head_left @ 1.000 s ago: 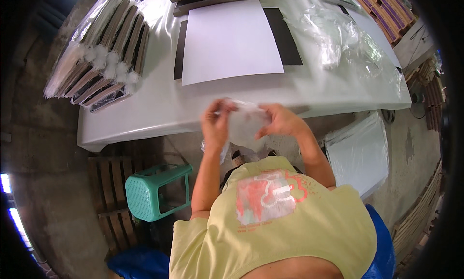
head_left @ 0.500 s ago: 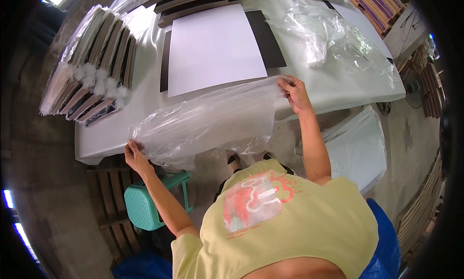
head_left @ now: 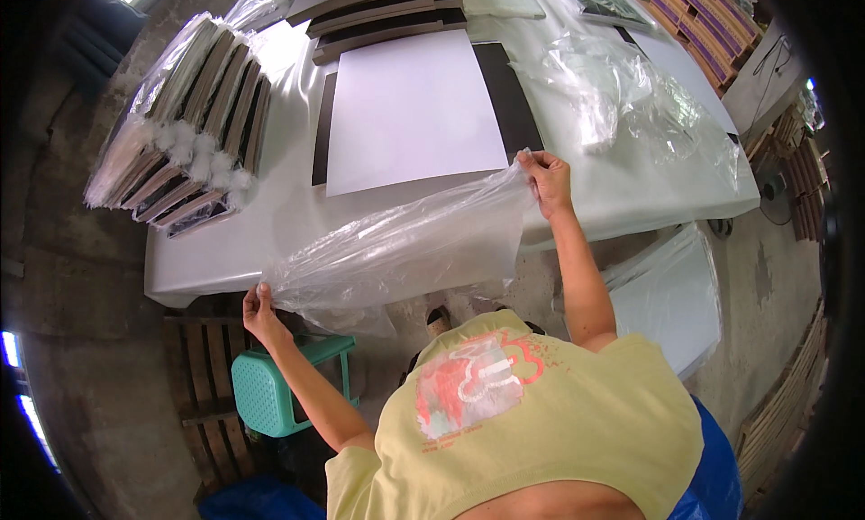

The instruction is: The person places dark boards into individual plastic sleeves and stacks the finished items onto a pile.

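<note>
A clear plastic bag is stretched between my two hands along the table's near edge. My left hand pinches its left corner, just off the table edge. With thumb and fingers closed, my right hand grips the upper right corner. Whether the bag's mouth is parted cannot be made out. Just beyond the bag lies a large white sheet on top of a dark board, which shows on both sides of it.
A white-covered table carries a stack of wrapped boards at left, dark panels at the back and crumpled plastic film at right. Below stand a green stool and a film-covered white panel.
My left hand has shifted slightly right and lower, and my right hand slightly lower. The bag hangs between them with changed folds. The whole view has also shifted a little.
</note>
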A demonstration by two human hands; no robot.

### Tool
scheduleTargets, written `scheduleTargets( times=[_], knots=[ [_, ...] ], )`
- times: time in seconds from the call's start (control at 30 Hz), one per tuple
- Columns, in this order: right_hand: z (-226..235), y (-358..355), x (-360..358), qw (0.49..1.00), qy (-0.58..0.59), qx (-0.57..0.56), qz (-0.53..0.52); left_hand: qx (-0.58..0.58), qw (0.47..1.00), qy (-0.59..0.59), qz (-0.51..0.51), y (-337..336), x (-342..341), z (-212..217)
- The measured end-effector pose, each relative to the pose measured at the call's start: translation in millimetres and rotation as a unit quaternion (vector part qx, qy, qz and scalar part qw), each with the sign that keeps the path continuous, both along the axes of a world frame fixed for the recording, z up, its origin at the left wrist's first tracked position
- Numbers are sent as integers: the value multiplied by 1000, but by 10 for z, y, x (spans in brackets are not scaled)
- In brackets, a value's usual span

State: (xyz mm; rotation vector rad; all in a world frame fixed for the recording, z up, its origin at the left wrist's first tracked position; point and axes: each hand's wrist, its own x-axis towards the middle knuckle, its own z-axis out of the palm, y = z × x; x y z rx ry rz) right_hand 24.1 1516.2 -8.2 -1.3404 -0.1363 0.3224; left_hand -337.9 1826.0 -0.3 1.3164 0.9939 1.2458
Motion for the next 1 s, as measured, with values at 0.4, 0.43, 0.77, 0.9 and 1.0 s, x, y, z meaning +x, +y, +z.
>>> scheduleTargets(
  times=[0.4, 0.43, 0.77, 0.9, 1.0],
  knots=[
    [264, 508, -478, 954, -130, 98, 252, 148, 930, 119, -313, -1060, 1264, 534],
    [339, 553, -578, 944, -138, 100, 283, 133, 905, 123, -384, -1198, 1432, 498],
    [282, 338, -759, 951, -126, -67, 276, -108, 911, 15, -398, -1406, 1711, 265],
    [252, 431, -856, 950, -267, -90, 138, -203, 879, -66, -426, -1467, 1696, 252],
    [213, 461, -906, 944, -313, -74, 72, -256, 836, -85, -479, -1495, 1637, 211]
  ],
)
